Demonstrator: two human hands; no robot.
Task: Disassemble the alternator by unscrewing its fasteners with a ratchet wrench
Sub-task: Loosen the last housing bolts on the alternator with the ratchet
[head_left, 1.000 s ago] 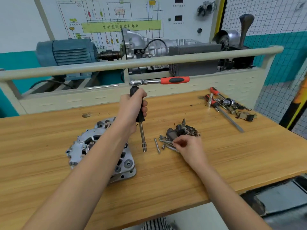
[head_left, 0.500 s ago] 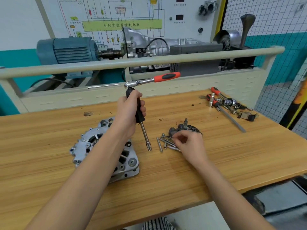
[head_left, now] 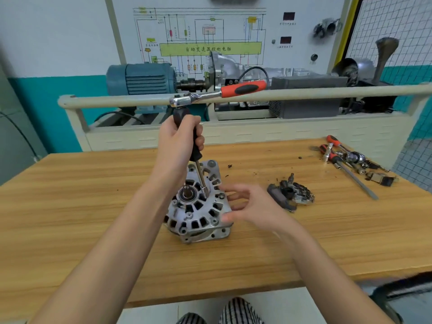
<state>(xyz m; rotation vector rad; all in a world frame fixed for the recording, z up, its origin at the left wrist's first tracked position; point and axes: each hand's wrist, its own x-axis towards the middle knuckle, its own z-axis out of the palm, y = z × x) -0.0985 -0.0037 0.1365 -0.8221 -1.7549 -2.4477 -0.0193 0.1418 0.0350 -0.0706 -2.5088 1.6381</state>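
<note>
While left hand (head_left: pixel 180 139) clenches orange-handled ratchet wrench's (head_left: pixel 217 93) black extension, socket seated on a fastener, right hand's relaxed fingers (head_left: pixel 230 217) steady the silver cast-aluminium alternator (head_left: pixel 198 206).

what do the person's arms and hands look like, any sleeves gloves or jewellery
Both arms are bare from the frame's edge to the wrist, with no sleeves in view. The left hand and right hand wear no gloves, and no rings, watch or bracelets show on the visible sides. The only clothing in view is black-and-white striped fabric at the bottom edge, probably over the knees.
</note>
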